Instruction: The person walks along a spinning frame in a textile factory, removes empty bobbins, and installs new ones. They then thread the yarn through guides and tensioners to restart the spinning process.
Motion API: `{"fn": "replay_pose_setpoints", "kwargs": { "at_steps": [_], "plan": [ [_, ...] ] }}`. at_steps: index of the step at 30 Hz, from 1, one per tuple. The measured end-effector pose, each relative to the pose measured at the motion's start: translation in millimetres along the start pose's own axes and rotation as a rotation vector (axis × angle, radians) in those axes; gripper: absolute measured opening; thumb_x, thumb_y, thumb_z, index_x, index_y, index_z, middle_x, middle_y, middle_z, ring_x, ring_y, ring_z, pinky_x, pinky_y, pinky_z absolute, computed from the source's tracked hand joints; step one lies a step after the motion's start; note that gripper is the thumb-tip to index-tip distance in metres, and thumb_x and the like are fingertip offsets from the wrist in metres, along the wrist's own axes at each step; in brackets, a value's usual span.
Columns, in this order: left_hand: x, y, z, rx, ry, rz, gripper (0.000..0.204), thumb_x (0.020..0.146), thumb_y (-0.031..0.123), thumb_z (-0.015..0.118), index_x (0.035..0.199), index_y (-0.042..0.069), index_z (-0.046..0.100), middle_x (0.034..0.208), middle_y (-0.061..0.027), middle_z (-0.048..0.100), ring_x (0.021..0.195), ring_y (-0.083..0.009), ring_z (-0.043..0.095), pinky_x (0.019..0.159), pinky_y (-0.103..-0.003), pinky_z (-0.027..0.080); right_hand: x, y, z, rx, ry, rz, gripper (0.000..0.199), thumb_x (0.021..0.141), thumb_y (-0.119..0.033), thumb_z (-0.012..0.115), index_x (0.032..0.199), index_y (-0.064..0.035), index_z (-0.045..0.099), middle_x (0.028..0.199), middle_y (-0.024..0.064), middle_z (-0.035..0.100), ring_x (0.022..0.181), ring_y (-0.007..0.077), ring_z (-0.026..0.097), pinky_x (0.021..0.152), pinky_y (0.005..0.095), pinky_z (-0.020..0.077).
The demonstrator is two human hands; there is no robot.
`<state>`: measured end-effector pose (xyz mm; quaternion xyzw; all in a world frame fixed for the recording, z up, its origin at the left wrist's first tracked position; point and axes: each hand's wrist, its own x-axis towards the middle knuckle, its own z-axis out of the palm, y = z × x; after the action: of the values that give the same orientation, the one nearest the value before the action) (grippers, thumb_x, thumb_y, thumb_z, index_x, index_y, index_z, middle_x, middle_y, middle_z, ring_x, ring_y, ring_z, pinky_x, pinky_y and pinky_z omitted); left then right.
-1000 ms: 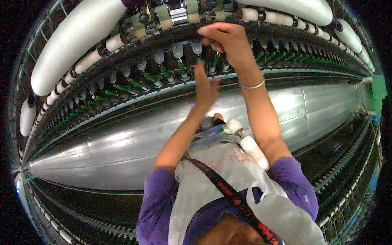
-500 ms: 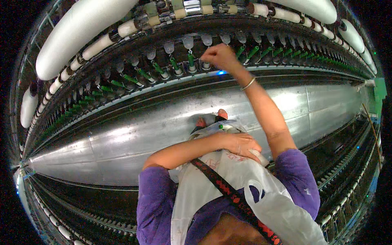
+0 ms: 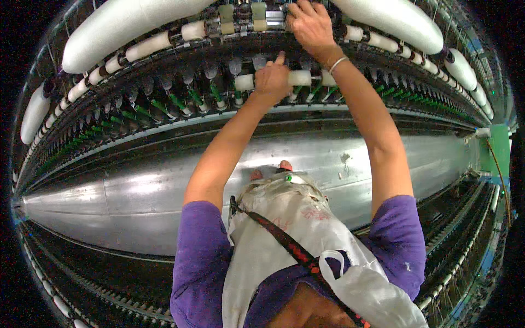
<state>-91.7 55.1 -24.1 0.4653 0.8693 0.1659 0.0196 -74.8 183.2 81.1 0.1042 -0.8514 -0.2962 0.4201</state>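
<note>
A worker in a purple shirt and pale apron (image 3: 284, 229) reaches both arms up into a long spinning frame (image 3: 180, 186). The left hand (image 3: 272, 81) is curled around a white bobbin (image 3: 299, 77) lying crosswise at the row of green-tipped spindles (image 3: 178, 101), forefinger pointing up. The right hand (image 3: 309, 24), a thin bangle (image 3: 337, 64) at its wrist, presses bent fingers onto the roller parts (image 3: 240, 17) at the frame's upper edge; whether it grips anything cannot be told.
</note>
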Motion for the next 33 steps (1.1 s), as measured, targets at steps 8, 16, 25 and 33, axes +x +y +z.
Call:
{"fn": "replay_pose_setpoints", "kwargs": {
  "at_steps": [8, 16, 25, 33],
  "plan": [
    [-19.6, 13.8, 6.9, 0.049, 0.035, 0.145, 0.028, 0.06, 0.023, 0.073, 0.084, 0.01, 0.066, 0.084, -0.0098, 0.066, 0.082, -0.0292, 0.065, 0.077, -0.043, 0.049, -11.6, 5.3, -12.0, 0.092, -0.109, -0.003, 0.013, 0.067, -0.01, 0.062, 0.08, -0.0064, 0.064, 0.093, -0.0005, 0.057, 0.097, 0.017, 0.052, 0.084, 0.0308, 0.0398],
    [-7.6, -8.1, -11.9, 0.175, 0.14, 0.278, 0.031, 0.059, 0.012, 0.072, 0.088, 0.009, 0.064, 0.094, -0.0111, 0.065, 0.08, -0.0313, 0.064, 0.073, -0.043, 0.048, -2.0, -2.6, -2.7, 0.105, -0.009, 0.128, 0.006, 0.069, -0.014, 0.063, 0.072, -0.0125, 0.068, 0.088, -0.0039, 0.058, 0.099, 0.0151, 0.053, 0.089, 0.038, 0.0392],
    [-34.5, 12.0, 1.8, 0.04, -0.012, 0.138, 0.026, 0.06, 0.006, 0.069, 0.085, 0.007, 0.064, 0.085, -0.0132, 0.066, 0.085, -0.0292, 0.065, 0.072, -0.042, 0.049, -7.3, 2.8, 5.1, 0.008, -0.046, 0.081, 0.014, 0.069, -0.016, 0.055, 0.07, -0.0047, 0.063, 0.088, 0.0075, 0.054, 0.093, 0.0235, 0.05, 0.086, 0.039, 0.0389],
    [-34.8, -9.9, -9.3, 0.226, 0.11, 0.13, 0.025, 0.068, 0.004, 0.062, 0.092, 0.011, 0.059, 0.086, -0.0097, 0.064, 0.084, -0.03, 0.064, 0.071, -0.041, 0.053, -19.3, 5.9, -23.6, 0.217, 0.033, 0.075, 0.009, 0.07, -0.016, 0.065, 0.079, -0.0121, 0.064, 0.098, 0.0013, 0.058, 0.106, 0.0204, 0.051, 0.094, 0.0425, 0.0379]
  ]
}}
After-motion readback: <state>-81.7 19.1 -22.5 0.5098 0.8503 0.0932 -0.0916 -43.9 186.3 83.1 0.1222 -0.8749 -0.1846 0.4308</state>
